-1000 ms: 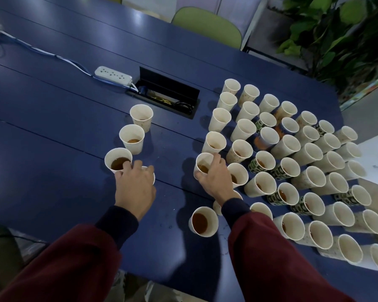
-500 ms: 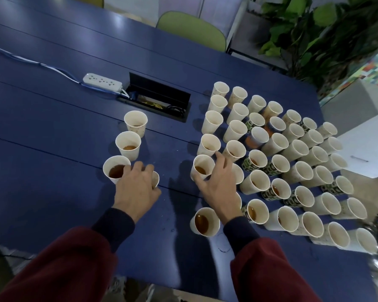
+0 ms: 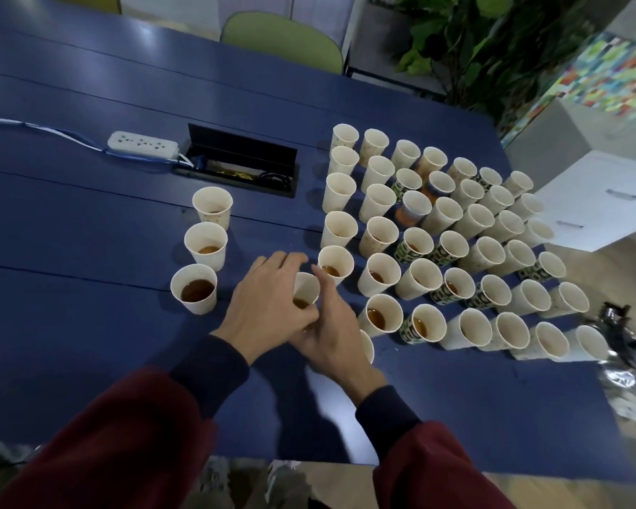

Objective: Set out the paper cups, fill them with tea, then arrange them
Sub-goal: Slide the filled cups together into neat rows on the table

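On the dark blue table (image 3: 89,222) we see a column of three white paper cups of brown tea (image 3: 205,244), apparently already arranged. Our left hand (image 3: 268,306) curls its fingers round a fourth tea-filled paper cup (image 3: 306,288). Our right hand (image 3: 331,336) lays one finger against it; we cannot tell its grip. The large block of paper cups (image 3: 452,247) awaits arranging, we judge.

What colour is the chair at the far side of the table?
The chair is light green, clearest in the head view.

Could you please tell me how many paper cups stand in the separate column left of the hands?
3: the far cup near the cable hatch, the middle cup, the near cup beside the left hand. None seem hidden there.
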`<state>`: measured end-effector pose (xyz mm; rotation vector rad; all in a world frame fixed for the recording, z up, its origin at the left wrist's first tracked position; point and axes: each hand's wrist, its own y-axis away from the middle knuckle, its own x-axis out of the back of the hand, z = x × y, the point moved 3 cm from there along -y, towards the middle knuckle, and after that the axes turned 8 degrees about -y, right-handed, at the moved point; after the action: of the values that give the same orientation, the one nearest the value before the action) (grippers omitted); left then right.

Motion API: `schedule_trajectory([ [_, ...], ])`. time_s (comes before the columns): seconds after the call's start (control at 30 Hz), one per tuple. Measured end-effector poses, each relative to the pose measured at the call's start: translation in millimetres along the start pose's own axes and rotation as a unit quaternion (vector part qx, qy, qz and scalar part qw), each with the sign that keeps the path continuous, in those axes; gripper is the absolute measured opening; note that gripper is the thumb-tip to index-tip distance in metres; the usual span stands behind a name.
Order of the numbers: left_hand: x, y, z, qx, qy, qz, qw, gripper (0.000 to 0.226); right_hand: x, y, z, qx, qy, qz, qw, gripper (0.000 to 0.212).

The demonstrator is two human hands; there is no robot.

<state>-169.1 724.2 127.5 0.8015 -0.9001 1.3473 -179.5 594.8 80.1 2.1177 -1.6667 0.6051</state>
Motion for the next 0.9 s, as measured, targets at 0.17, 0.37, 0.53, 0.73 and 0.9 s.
schedule_trajectory([
  [0.17,-9,7,0,-0.038,0.169,-0.003,0.985,0.059,24,1,-3,0.036,0.051,0.074,0.995,0.076],
  [0.37,-53,18,3,0.026,0.147,-0.028,0.988,0.052,73,1,1,0.023,0.052,0.172,0.983,0.065],
  [0.53,-98,38,43,-0.051,-0.02,-0.157,0.986,0.091,97,1,15,0.006,0.029,0.178,0.984,0.065],
  [0.73,-122,42,62,-0.025,-0.074,-0.139,0.987,0.067,104,0,27,0.016,0.02,0.13,0.991,0.067],
  [0.9,-114,49,45,0.047,0.001,-0.107,0.993,0.047,92,-3,40,0.011,0.023,0.094,0.995,0.062],
])
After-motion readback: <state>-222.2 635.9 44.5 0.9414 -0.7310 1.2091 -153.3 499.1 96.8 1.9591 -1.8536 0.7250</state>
